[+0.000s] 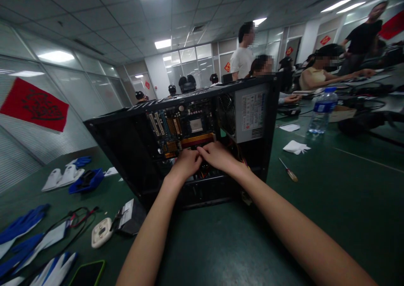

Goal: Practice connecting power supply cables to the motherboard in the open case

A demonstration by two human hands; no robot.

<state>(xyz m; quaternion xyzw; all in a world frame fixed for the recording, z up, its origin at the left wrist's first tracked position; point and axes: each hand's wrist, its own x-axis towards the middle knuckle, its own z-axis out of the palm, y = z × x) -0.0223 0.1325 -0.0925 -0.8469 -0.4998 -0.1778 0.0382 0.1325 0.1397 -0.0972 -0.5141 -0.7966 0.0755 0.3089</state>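
An open black computer case (126,151) stands on the green table (331,202), its motherboard (179,128) and grey power supply (252,113) facing me. Both my hands reach inside it, low on the board near the red slots. My left hand (186,163) is curled into a loose fist. My right hand (216,154) lies beside it with fingers bent and pressed down. The two hands touch at the fingertips. What they grip, if anything, is hidden beneath them.
A screwdriver (288,170) and white tissue (296,147) lie right of the case, a water bottle (322,110) behind them. At the left lie blue-and-white gloves (22,227), cables, a white device (101,232), a drive (129,218) and a phone (88,273). Other people sit and stand at the far tables.
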